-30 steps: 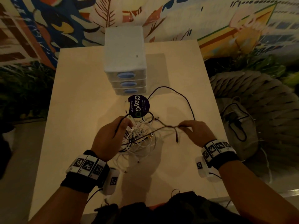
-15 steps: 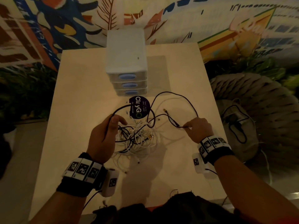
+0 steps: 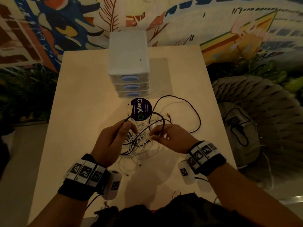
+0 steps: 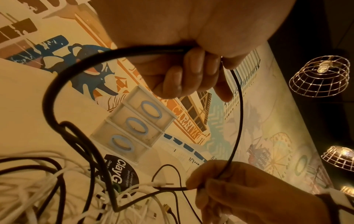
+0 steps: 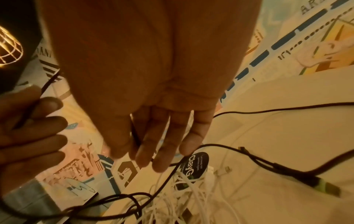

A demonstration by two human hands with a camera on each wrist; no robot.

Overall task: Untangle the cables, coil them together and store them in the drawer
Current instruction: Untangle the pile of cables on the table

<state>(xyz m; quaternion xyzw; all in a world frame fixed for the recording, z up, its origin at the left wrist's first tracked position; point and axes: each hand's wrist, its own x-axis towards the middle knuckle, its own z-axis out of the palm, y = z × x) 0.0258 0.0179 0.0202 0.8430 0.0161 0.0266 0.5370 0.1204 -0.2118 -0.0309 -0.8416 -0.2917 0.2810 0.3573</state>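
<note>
A tangle of white and black cables [image 3: 141, 145] lies on the table in front of a white three-drawer unit [image 3: 129, 86], whose drawers are all closed. My left hand [image 3: 126, 128] holds a black cable [image 4: 57, 84], its fingers [image 4: 191, 72] curled round it. That cable arches over to my right hand [image 3: 155, 135], which pinches it close beside the left hand, right above the tangle. In the right wrist view the black cable [image 5: 136, 136] runs between thumb and fingers. Its far part loops out over the table on the right [image 3: 196, 118]. A plug end [image 5: 325, 187] lies loose.
A round dark "ClayGo" sticker [image 3: 141, 109] lies between the drawers and the tangle. The table [image 3: 82, 99] stands against a painted wall. A grey bag [image 3: 239, 128] with a black cord rests on a woven seat to the right. Wire lamps [image 4: 318, 77] hang above.
My right hand has moved left from where it stretched the black cable, and now meets the left hand above the tangle. The cable has slackened into a loop.
</note>
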